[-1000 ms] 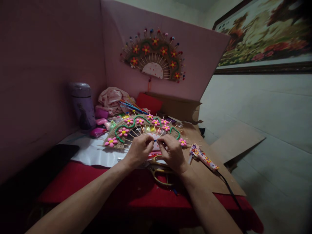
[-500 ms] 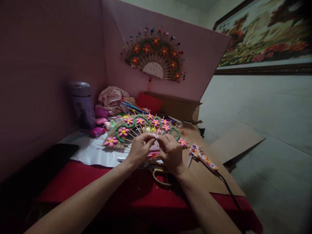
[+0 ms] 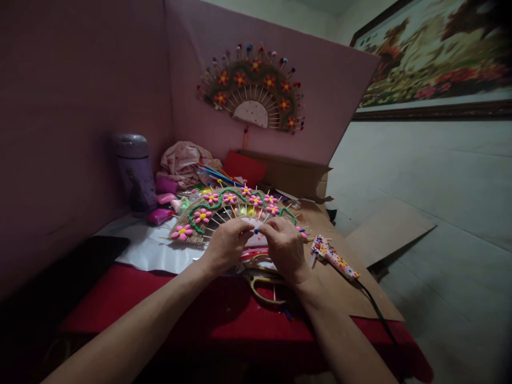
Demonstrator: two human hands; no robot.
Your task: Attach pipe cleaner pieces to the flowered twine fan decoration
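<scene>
A small dark blue ball (image 3: 256, 231) sits between the fingertips of my two hands, above the near edge of a twine-wrapped fan (image 3: 187, 220). My left hand (image 3: 227, 244) pinches at it from the left, fingers curled. From the other side my right hand (image 3: 285, 249) closes on it with thumb and forefinger. The fan carries pink flowers (image 3: 202, 215) with yellow centres, a wavy green cord (image 3: 220, 197) and thin sticks along its arc. My hands hide part of its lower half. Gold-handled scissors (image 3: 267, 300) lie just below my hands.
A floral glue gun (image 3: 335, 258) with a black cord rests on brown cardboard (image 3: 360, 298) at right. Pink clay packets (image 3: 160, 215) and a purple bottle (image 3: 135, 173) stand at left. A similar finished-looking fan (image 3: 250, 114) hangs on the pink board behind.
The fingertips have moved slightly apart, and more of the blue ball shows between them. My right hand has shifted slightly right.
</scene>
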